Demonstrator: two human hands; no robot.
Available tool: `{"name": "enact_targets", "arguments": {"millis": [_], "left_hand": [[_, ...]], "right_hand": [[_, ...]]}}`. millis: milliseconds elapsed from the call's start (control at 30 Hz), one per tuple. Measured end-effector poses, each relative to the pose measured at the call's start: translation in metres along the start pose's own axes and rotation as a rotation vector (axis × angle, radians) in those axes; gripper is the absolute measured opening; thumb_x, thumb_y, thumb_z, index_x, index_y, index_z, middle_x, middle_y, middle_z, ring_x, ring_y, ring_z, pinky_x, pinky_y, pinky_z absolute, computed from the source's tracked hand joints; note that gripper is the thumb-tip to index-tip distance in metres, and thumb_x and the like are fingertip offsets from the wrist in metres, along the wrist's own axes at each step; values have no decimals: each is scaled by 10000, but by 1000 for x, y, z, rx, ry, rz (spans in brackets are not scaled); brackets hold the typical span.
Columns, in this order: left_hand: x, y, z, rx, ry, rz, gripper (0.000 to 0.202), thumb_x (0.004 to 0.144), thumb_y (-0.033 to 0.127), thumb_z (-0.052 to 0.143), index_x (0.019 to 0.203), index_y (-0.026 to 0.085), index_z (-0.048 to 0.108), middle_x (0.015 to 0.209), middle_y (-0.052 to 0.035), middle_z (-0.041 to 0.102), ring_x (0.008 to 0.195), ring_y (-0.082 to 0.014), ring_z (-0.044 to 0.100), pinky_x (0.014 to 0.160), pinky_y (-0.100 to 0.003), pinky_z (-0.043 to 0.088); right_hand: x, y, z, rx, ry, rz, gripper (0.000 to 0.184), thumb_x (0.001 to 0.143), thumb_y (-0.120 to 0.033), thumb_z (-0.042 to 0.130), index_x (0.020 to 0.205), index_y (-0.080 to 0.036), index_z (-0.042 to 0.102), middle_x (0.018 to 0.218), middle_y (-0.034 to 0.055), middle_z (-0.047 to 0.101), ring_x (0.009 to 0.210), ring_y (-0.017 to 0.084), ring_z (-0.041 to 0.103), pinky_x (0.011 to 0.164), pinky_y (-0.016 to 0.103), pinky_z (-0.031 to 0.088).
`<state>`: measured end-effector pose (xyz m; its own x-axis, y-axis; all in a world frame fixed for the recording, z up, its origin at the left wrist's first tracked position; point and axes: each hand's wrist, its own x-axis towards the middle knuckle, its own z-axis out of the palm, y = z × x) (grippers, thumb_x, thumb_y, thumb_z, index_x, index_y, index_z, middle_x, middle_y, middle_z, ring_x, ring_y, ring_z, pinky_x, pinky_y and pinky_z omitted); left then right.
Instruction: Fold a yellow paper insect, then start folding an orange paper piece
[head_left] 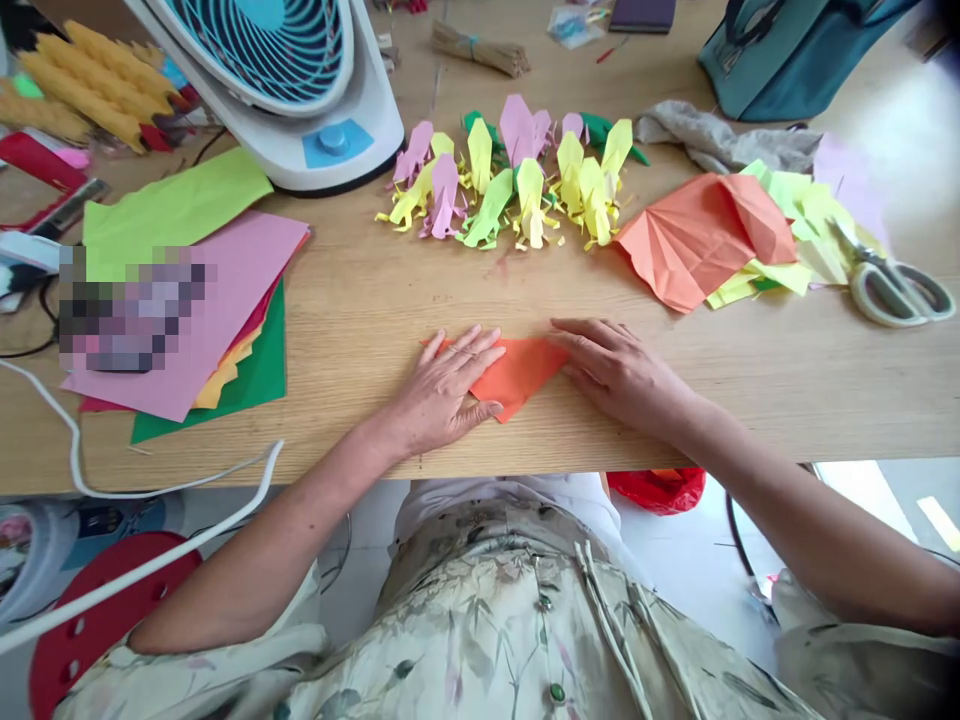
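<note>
An orange sheet of paper (517, 375), folded into a triangle, lies on the wooden table with its point toward me. My left hand (454, 385) rests flat on its left part, fingers spread, thumb near the lower point. My right hand (611, 365) lies on the right corner, fingers stretched out and covering that tip. Beyond my hands stand several folded paper figures (531, 200) in yellow, pink and green. To their right lies a creased orange paper (697, 240) on top of pale green and yellow paper pieces (814, 220).
Scissors (892, 285) lie at the right. A white fan (337, 150) stands at the back left, near stacked coloured paper (259, 245). A teal bag (787, 60) and grey cloth (727, 135) are at the back right. A white cable (172, 550) crosses the front left edge.
</note>
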<state>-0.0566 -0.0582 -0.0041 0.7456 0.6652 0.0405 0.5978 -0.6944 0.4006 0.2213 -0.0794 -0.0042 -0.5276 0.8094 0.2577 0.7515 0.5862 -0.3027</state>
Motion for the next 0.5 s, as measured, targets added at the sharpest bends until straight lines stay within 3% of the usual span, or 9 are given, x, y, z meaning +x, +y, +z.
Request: {"name": "enact_targets", "arguments": {"millis": [167,333,500], "left_hand": [[1,-3,-3,0,38,67,696,910,624,474,1459,199,426,1580,-160,326,1485,-334,233,1180,-564,109],[4,4,-5,-12,40,156,722,836,659,573,1383,191,527,1509,-168,446,1402,-337,397,1135,-491,284],[3,9,1,-47,79,143,667,827,603,631,1351,196,563,1442,-139,533,1375,-328,440,1140,-490,319]], "right_hand": [[5,9,-2,17,-25,-131,296,1000,-248,421,1150,-199,671,1205,111,668,1045,240,616,905,424,486],[3,15,1,15,-3,-137,294,1007,-295,417,1120,-230,680,1150,89,682,1001,234,627,842,414,491],[3,15,4,32,5,-114,316,1017,-341,381,1112,-259,671,1131,85,687,1021,240,631,837,420,497]]}}
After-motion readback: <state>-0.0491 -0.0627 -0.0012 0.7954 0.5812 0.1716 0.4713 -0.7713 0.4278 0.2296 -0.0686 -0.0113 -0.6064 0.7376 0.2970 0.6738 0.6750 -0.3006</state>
